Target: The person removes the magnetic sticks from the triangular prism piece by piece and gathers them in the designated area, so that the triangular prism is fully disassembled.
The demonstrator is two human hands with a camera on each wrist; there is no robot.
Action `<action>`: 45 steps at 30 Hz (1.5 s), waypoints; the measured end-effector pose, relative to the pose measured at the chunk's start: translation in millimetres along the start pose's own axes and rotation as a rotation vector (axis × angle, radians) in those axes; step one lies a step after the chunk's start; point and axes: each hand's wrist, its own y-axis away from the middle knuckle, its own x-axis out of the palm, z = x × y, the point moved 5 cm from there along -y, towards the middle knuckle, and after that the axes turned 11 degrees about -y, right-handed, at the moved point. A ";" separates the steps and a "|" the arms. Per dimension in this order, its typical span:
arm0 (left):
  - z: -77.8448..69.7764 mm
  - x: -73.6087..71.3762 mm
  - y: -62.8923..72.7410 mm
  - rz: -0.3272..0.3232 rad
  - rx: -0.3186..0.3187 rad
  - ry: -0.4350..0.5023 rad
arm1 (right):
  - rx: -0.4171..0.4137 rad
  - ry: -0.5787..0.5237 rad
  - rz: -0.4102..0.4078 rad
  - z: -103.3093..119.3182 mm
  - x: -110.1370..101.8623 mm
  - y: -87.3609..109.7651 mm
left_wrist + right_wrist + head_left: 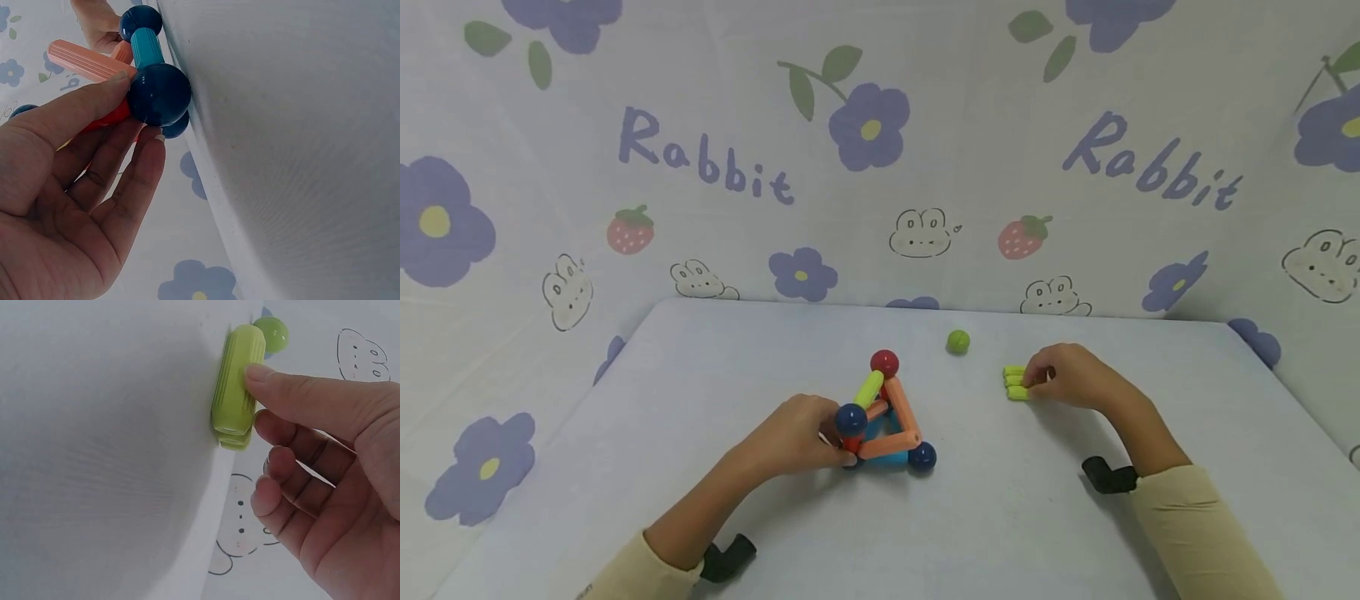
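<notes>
Near the middle of the table stands a frame of magnetic building sticks and balls, with orange sticks (pixel 901 412), a blue stick, a red ball (pixel 884 363) and dark blue balls (pixel 852 419). My left hand (pixel 801 433) holds its left corner, the thumb and fingers about a red stick and a dark blue ball (pixel 159 94). To the right, several yellow-green sticks (pixel 1017 392) lie side by side. At their right end, my right hand (pixel 1071 375) pinches the nearest stick (pixel 234 387), its thumb on the side and the other fingers curled.
A green ball (pixel 958 342) sits toward the back of the white table (pixel 985 517). Behind the table hangs a cloth (pixel 970 167) printed with flowers and rabbits. Black wrist mounts (pixel 730 558) stick out beside both sleeves.
</notes>
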 end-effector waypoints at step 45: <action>-0.8 -1.6 1.2 0.008 -0.031 0.006 | -0.283 0.122 0.471 135.8 95.3 70.3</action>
